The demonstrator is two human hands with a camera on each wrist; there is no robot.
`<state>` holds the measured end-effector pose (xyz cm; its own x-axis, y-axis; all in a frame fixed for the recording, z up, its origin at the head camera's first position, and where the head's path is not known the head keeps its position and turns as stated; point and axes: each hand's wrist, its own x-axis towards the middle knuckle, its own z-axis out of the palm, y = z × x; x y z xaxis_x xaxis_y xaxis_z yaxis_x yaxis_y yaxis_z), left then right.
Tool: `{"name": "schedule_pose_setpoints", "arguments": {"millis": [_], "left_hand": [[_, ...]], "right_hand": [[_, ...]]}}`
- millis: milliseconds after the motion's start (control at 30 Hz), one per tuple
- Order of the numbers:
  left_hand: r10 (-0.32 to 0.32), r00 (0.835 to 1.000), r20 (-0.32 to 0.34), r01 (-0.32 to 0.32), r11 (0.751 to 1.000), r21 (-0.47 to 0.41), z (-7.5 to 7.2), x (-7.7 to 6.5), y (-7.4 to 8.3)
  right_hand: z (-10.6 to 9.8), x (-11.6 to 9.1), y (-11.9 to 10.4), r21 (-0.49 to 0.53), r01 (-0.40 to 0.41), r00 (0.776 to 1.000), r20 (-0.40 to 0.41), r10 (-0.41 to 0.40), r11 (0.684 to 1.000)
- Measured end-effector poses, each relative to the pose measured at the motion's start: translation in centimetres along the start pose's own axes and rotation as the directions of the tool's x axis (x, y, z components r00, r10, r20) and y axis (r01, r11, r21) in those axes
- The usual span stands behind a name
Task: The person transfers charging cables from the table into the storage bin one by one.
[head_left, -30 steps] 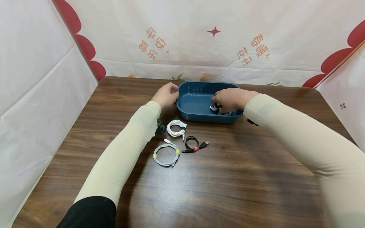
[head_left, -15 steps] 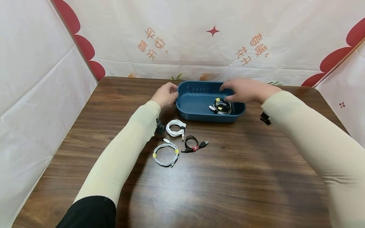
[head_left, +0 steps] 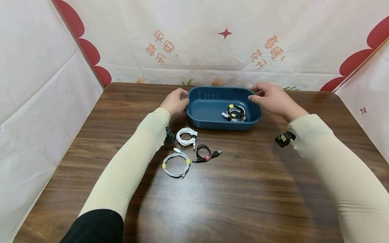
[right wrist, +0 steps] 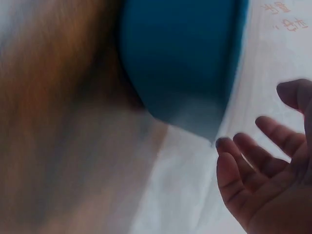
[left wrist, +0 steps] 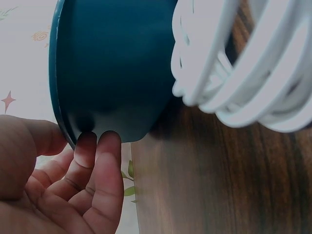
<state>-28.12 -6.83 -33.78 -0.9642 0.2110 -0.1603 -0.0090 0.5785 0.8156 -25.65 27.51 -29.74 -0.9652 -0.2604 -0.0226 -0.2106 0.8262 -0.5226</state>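
Observation:
A blue plastic bin [head_left: 209,124] stands near the table's back edge. My left hand [head_left: 175,102] is at its left end; the left wrist view shows the thumb on the rim and fingertips [left wrist: 109,141] against the outer wall. At the opposite end, my right hand [head_left: 271,99] is spread by the rim, and the right wrist view shows its fingers apart from the wall. Coiled black and white cables [head_left: 235,113] lie in the bin's right part. In front are a thick white coiled cable [head_left: 186,136], a black USB cable [head_left: 204,154] and a pale cable with yellow ties [head_left: 177,164].
The dark wooden table [head_left: 237,199] extends toward me. Behind it hangs a white printed curtain [head_left: 197,44], with more white cloth [head_left: 39,84] at the left and right sides. Small black wrist cameras [head_left: 285,138] sit under both sleeves.
My right hand has come up off the cables inside the bin and shifted right to its right end, with fingers spreading. The cables stay in the bin. The left hand keeps its place.

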Motion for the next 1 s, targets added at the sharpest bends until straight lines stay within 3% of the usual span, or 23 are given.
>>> {"name": "schedule_pose_setpoints", "arguments": {"millis": [133,267,467,700,1000], "left_hand": [[0.000,1.000,-0.002,0.000,1.000,-0.003,0.0,0.0,0.0],[0.010,1.000,-0.005,-0.010,1.000,-0.010,0.0,-0.1,0.0],[-0.007,1.000,0.000,0.007,1.000,-0.026,0.1,-0.2,0.0],[-0.010,1.000,0.005,0.010,0.999,-0.039,0.3,-0.1,0.0],[-0.002,1.000,-0.009,0.002,1.000,-0.025,0.3,-0.2,-0.2]], "right_hand": [[1.0,-0.3,0.3,0.108,-0.102,0.990,-0.085,0.112,0.989],[1.7,-0.4,0.4,0.247,-0.166,0.963,-0.168,0.211,0.955],[2.2,-0.3,0.8,0.442,-0.222,0.939,-0.145,0.313,0.869],[2.8,-1.0,2.1,0.485,-0.270,0.932,-0.087,0.352,0.832],[4.0,-1.9,2.5,0.396,-0.314,0.926,-0.075,0.371,0.863]]}}
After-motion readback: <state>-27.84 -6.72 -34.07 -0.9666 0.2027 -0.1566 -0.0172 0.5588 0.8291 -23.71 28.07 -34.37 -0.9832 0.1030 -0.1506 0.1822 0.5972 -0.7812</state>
